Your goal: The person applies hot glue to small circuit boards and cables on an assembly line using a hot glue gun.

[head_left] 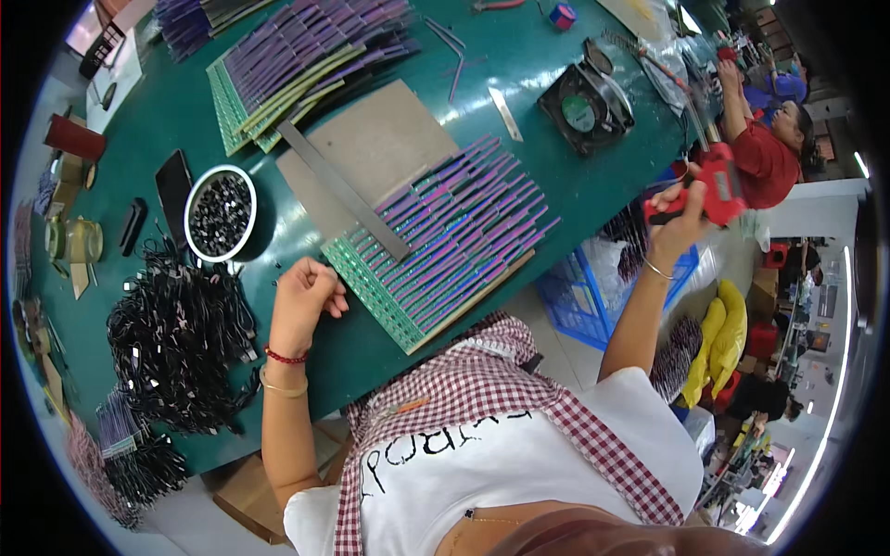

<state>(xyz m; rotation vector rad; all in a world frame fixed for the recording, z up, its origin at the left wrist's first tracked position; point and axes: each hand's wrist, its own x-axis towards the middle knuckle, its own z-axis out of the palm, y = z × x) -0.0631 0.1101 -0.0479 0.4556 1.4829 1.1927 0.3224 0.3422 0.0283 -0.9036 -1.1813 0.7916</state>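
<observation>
My right hand [681, 208] is raised off the right side of the table, wrapped round the grip of a red pistol-shaped tool [721, 185]. A thin metal part sticks up from this tool; its exact kind is unclear. Beside the green panel's left edge, my left hand [308, 295] rests with its fingers curled in; whatever they hold, if anything, is hidden. The green panel [375, 292] carries rows of purple, shiny strips [482, 218] and lies partly over a grey-brown board [389, 120]. Across both lies a flat metal bar [343, 185].
A white bowl [191, 222] of small black parts stands left, above a heap of black cables [181, 343]. Stacked strip panels [306, 56] lie at the back. A black fan [586, 107] sits back right; a blue crate [579, 301] stands below the table edge. A co-worker [774, 157] sits far right.
</observation>
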